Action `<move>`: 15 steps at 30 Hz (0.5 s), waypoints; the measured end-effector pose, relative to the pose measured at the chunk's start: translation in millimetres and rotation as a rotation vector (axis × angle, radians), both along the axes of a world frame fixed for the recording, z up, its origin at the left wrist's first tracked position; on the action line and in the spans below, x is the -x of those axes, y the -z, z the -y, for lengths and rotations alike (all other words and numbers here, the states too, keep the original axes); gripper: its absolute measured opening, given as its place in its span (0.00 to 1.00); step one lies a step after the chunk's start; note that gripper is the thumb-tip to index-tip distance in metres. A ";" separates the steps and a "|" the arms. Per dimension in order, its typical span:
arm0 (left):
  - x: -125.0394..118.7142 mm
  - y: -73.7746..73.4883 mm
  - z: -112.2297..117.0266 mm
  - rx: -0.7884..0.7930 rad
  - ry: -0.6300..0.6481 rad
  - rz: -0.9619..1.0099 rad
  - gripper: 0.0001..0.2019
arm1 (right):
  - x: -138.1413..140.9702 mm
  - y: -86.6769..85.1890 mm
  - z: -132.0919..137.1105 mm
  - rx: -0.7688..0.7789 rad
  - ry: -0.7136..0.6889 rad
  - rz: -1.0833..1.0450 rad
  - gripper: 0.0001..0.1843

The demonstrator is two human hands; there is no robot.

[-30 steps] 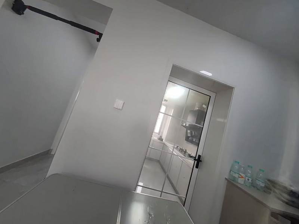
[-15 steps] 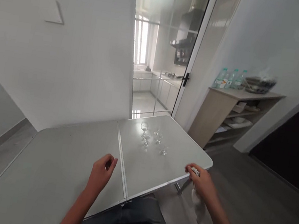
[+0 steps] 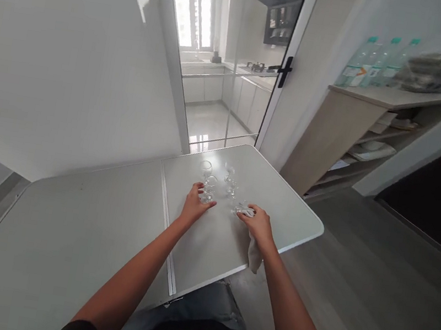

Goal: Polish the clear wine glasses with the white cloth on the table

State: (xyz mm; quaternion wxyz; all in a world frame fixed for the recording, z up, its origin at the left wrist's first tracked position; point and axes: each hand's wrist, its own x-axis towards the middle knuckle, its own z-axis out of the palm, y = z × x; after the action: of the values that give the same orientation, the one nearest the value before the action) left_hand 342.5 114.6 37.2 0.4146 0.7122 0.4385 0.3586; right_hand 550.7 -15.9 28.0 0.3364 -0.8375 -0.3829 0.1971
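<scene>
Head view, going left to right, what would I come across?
The bright window, the left hand, the two clear glasses in the gap between the hands, the right hand, the teal-capped bottles, then the blurry dark bundle.

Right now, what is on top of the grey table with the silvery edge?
On the grey table are several clear stemmed glasses. The left hand is beside one; the right hand, holding a pale cloth, is at another. Parts behind the hands are covered; I cannot see them.
</scene>
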 end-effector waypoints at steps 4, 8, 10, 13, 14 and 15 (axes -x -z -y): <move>-18.8 14.1 -0.5 0.027 -0.068 0.064 0.39 | 3.6 7.1 -7.7 -0.059 -0.079 -0.015 0.26; -22.9 20.6 -0.4 0.078 -0.065 0.149 0.30 | -1.1 19.4 -10.4 -0.019 -0.106 0.016 0.29; -20.1 22.0 -3.2 0.084 -0.046 0.171 0.28 | -6.7 26.7 -14.7 0.028 -0.096 0.060 0.30; -10.0 16.8 -0.6 0.053 -0.102 0.218 0.26 | -9.6 31.8 -16.4 0.035 -0.110 0.111 0.29; -4.6 12.2 3.8 0.037 -0.129 0.242 0.27 | -7.7 31.0 -14.1 0.012 -0.096 0.131 0.28; 2.1 6.5 9.9 0.018 -0.153 0.267 0.27 | -3.8 29.2 -10.6 -0.027 -0.075 0.151 0.28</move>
State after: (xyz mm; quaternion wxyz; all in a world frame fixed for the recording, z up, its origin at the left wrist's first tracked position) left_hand 340.4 104.7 30.7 0.4469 0.6190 0.4356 0.4768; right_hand 554.6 -5.3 -1.2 0.3100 -0.8306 -0.4407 0.1406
